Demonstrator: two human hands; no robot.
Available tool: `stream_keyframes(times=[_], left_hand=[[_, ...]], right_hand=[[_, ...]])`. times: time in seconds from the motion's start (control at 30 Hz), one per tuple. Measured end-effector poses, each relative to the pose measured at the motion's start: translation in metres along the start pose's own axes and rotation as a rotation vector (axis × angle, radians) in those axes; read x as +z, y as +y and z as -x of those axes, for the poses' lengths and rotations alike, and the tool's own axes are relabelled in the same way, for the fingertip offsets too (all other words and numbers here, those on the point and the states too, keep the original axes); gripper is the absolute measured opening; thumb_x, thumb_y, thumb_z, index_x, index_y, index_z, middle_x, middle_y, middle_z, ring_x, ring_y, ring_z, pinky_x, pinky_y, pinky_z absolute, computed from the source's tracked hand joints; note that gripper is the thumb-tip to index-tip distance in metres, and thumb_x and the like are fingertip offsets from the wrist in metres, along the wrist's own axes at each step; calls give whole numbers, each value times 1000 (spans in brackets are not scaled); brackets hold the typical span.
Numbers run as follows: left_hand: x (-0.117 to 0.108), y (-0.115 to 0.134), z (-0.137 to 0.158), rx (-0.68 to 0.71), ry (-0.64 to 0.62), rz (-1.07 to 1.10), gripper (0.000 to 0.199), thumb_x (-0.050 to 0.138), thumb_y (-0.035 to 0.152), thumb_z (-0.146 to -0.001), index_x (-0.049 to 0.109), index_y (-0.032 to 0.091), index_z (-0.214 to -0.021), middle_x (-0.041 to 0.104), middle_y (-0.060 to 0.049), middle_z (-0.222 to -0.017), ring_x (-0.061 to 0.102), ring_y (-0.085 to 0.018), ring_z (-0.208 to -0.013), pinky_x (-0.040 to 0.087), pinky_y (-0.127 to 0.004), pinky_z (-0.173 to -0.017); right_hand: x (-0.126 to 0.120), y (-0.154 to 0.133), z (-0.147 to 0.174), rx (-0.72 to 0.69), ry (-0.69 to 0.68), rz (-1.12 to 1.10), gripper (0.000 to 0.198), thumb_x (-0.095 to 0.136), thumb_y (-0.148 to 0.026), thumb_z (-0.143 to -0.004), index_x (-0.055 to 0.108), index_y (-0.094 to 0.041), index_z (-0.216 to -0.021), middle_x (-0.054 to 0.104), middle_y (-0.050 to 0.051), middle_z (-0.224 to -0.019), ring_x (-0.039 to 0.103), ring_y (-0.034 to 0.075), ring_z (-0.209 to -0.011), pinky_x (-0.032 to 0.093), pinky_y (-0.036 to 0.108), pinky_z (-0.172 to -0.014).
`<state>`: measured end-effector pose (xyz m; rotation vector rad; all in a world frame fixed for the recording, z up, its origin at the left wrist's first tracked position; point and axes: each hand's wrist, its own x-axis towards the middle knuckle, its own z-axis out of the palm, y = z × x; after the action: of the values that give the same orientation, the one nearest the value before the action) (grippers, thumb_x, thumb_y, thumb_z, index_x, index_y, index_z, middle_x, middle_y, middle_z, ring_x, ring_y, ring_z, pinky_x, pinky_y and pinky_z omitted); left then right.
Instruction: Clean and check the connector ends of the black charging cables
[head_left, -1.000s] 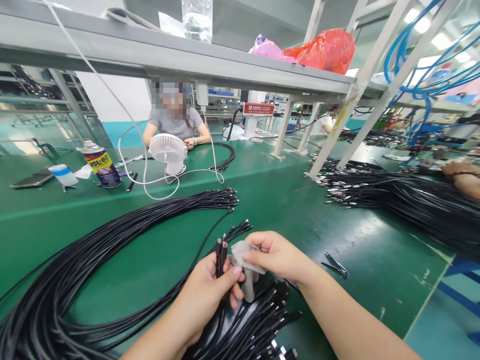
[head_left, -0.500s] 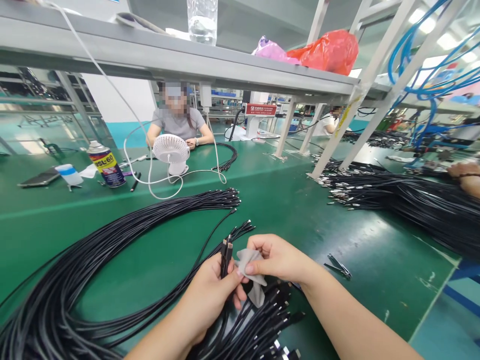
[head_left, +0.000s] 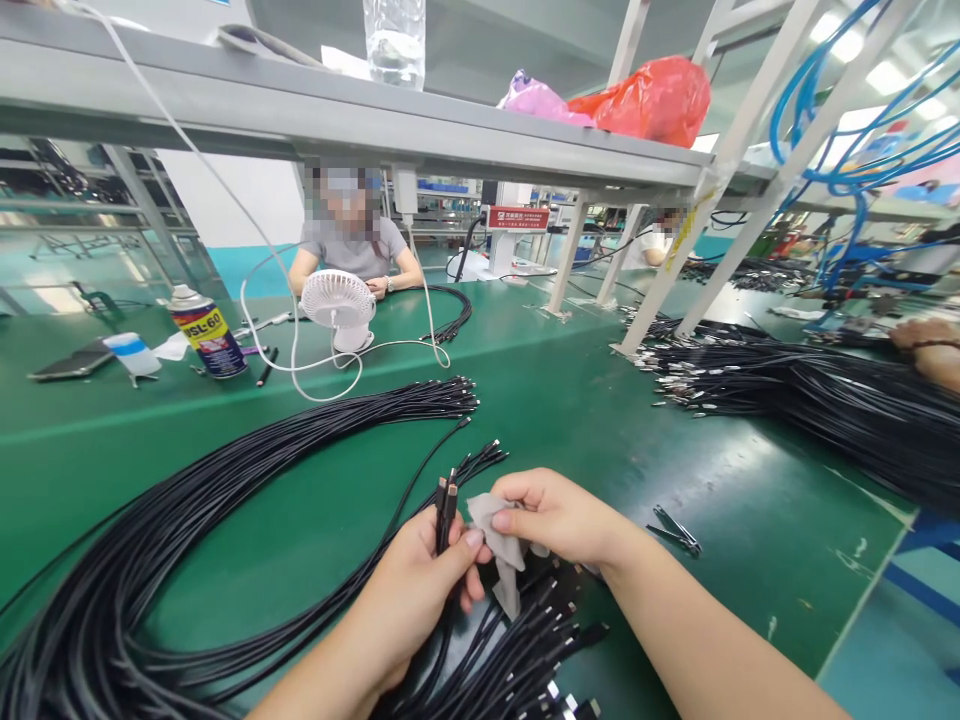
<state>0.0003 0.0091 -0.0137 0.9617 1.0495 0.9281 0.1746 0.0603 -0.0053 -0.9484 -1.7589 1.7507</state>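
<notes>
My left hand [head_left: 431,560] is closed around a few black USB cables [head_left: 447,503], whose plugs point up above the fingers. Close beside it, my right hand [head_left: 551,515] pinches a crumpled grey cloth [head_left: 501,540] between thumb and fingers. The cloth hangs down near the left fingertips; whether a plug is inside it I cannot tell. Below both hands lies a pile of black cable ends [head_left: 536,640] with metal plugs. A long curved bundle of black cables [head_left: 202,490] spreads over the green table to the left.
A spray can [head_left: 206,332] and a small white fan [head_left: 339,310] stand toward the back. Nail clippers [head_left: 675,532] lie on the right. More black cables [head_left: 795,390] are heaped behind them, near another person's hand [head_left: 926,345]. A metal shelf [head_left: 465,130] spans overhead; a person sits opposite.
The cloth's shape has shifted, with its loose end hanging slightly farther left. My left hand and the cable plugs sit a little farther left in the view, which has itself shifted slightly.
</notes>
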Motion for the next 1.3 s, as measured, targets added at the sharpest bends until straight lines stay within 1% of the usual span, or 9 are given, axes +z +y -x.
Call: stream_keyframes(times=[0.1,0.27,0.37,0.53,0.73,0.93,1.03,1.2,1.3], left_hand=[[1,2,0,1,-10,0,39,72,48,-71,46,19,-69,62,2,-64,49,-7,-47,40,-21,-47],[1,2,0,-27,29,4,43,73,50,-68,43,20,-69,63,2,-65,49,-7,-47,39,-21,-47],[1,0,0,-19,27,7,43,74,49,-67,43,20,-69,61,4,-63,48,-7,-46,39,-21,-46],[2,-1,0,-11,1,10,41,74,46,-68,43,20,-68,55,7,-56,46,-7,-47,38,-21,-46],[2,1,2,-20,-21,-26,40,72,46,-70,42,20,-67,52,7,-48,43,-7,-46,37,-20,-47],[0,0,1,0,13,-1,37,71,45,-71,42,20,-69,59,5,-60,45,-7,-49,38,-21,-48],[-1,0,0,3,11,7,38,72,45,-70,42,20,-69,60,4,-65,45,-7,-49,38,-21,-48],[1,0,0,3,3,-9,35,70,42,-73,42,21,-69,50,8,-50,44,-8,-48,37,-20,-48],[1,2,1,12,3,28,36,71,42,-72,42,20,-69,56,6,-59,45,-7,-49,37,-21,-48]], right_hand=[[-5,-1,0,-23,-10,-58,35,70,-46,-77,65,-12,-79,67,4,-73,57,11,-63,42,22,-58],[-9,13,-4,24,150,-178,40,86,-39,-56,57,-14,-64,60,-2,-58,51,9,-50,35,19,-45],[-6,15,-4,-4,151,-214,41,86,-39,-57,55,-14,-65,62,-1,-61,55,10,-54,39,20,-50],[-3,14,-4,-33,9,-169,40,76,-48,-70,64,-11,-77,66,3,-72,59,12,-63,45,24,-59],[0,13,-5,14,50,-111,43,83,-44,-61,52,-15,-67,62,0,-64,54,10,-54,37,20,-48],[-1,7,-4,-20,44,-88,43,73,-54,-71,60,-13,-75,64,3,-70,57,12,-62,43,24,-57],[-1,8,-5,15,93,-112,43,78,-52,-64,59,-14,-70,64,2,-67,58,13,-60,43,24,-55],[2,11,-7,54,156,-171,48,89,-40,-49,48,-16,-62,62,-2,-59,53,10,-51,39,21,-49],[2,10,-7,16,164,-228,50,89,-42,-49,47,-17,-61,59,-3,-57,52,9,-51,36,21,-49]])
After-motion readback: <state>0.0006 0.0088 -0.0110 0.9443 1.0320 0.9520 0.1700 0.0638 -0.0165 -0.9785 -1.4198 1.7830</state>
